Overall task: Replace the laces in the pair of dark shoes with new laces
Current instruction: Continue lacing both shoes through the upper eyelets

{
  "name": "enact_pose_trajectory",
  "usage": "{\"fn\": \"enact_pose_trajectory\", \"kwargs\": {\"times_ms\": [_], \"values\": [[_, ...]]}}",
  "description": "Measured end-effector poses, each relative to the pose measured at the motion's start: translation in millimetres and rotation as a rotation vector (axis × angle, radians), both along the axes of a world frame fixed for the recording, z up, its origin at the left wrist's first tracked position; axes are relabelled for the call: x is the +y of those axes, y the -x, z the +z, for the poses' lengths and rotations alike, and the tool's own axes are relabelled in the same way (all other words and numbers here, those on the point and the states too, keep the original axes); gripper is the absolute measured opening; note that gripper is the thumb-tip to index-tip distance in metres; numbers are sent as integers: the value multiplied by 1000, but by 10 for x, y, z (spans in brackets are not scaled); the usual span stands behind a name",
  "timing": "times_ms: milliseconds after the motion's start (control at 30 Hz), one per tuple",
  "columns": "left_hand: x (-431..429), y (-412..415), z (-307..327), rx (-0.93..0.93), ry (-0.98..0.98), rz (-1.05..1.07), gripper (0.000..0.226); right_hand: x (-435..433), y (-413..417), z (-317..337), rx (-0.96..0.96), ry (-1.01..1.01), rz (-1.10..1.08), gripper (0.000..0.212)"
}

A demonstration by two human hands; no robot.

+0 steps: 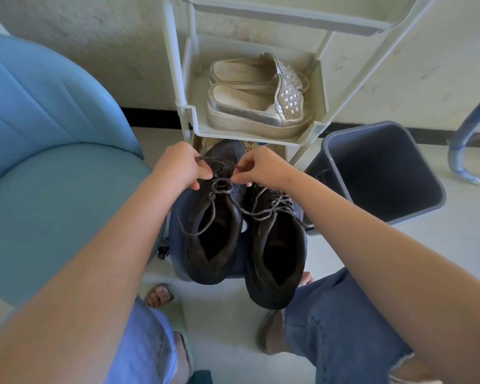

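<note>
Left hand (pixel 178 167) and right hand (pixel 263 167) pinch the speckled grey lace (pixel 219 162) between them; the dark leather shoes (pixel 269 295) seem hardly unlaced.

view: head | faces: forward and down | range: close over dark shoes (pixel 275 289)

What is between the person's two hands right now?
In the head view, a short stretch of grey lace runs between the left hand and the right hand. Both pinch it above the left dark shoe.
</note>
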State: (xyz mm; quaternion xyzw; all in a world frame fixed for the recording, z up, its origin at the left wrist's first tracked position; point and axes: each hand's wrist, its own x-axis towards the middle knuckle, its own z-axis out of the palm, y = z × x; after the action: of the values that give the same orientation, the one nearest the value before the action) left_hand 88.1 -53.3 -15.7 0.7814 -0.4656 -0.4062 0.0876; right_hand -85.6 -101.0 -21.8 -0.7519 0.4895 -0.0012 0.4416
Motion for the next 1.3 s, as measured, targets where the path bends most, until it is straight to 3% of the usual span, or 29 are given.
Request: {"fn": "enact_pose_trajectory", "kwargs": {"times_ms": [233,467,700,800,900,1133,1300], "values": [[55,30,-37,-39,-21,-79,6,66,9,33,-24,-54,86,16],[138,42,-93,-155,159,-284,3,32,65,0,-44,-87,38,11],[183,71,-117,-299,261,-391,32,36,39,-47,11,-83,67,7],[207,109,-126,-311,363,-416,15,32,42,-50,29,-74,68,6],[209,109,-138,-258,344,-360,14,47,75,-55,3,-88,33,6],[209,-38,-117,-131,247,-271,13,-95,213,-51,-96,-112,-279,17],[212,-92,-74,-59,138,-253,12,-39,126,-82,-89,-136,-206,17]]}}
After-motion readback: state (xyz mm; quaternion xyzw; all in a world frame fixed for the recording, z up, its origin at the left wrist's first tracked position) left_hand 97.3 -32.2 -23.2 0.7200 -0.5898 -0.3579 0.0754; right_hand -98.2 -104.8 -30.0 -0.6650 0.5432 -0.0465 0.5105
